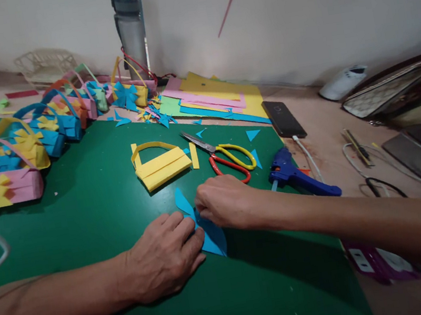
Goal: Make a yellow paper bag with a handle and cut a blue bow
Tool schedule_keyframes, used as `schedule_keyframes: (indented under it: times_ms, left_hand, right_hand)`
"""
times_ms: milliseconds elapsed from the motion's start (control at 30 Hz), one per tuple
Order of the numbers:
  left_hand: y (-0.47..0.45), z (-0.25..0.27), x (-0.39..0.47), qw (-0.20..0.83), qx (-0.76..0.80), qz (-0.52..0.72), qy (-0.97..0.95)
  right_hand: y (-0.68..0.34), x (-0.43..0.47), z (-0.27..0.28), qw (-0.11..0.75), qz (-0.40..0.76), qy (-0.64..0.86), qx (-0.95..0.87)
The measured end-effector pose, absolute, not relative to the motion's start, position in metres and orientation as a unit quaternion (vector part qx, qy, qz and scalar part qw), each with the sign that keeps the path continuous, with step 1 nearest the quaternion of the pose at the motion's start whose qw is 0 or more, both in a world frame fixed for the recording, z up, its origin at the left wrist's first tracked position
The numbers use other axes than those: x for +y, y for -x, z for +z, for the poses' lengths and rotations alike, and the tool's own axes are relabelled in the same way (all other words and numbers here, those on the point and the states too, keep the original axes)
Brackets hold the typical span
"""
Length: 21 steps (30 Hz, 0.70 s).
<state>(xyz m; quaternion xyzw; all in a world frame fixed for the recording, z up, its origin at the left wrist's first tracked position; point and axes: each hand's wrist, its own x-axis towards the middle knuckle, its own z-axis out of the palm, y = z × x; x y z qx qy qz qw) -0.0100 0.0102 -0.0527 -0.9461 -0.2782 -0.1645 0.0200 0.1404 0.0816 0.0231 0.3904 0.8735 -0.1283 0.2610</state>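
Note:
A cut piece of blue paper (212, 238) lies on the green mat between my hands, its upper tip sticking out past my fingers. My left hand (166, 255) presses on its left side with the fingers bent together. On its upper right part, my right hand (221, 202) is closed, fingertips pinching at the paper and partly hidden. Just beyond my hands sit a small yellow paper basket (164, 167) with a loop handle and a narrow yellow strip (194, 156). Scissors (230, 159) with one red and one yellow handle lie partly spread above my right hand.
Several finished paper baskets (44, 130) with bows line the left and back. Coloured paper sheets (217, 98) lie behind the scissors, near a bottle (132, 36). To the right are a blue glue gun (296, 173), a phone (283, 118), cables and a power strip (379, 261).

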Motion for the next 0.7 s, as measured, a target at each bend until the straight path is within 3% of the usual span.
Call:
schedule_keyframes:
  times_ms: [567, 700]
  left_hand:
    - [0.01, -0.056, 0.01, 0.026, -0.279, -0.172, 0.944]
    - [0.01, -0.054, 0.01, 0.023, -0.281, -0.171, 0.944]
  right_hand:
    - [-0.142, 0.074, 0.021, 0.243, -0.102, -0.397, 0.879]
    - [-0.155, 0.07, 0.022, 0.196, -0.071, -0.386, 0.898]
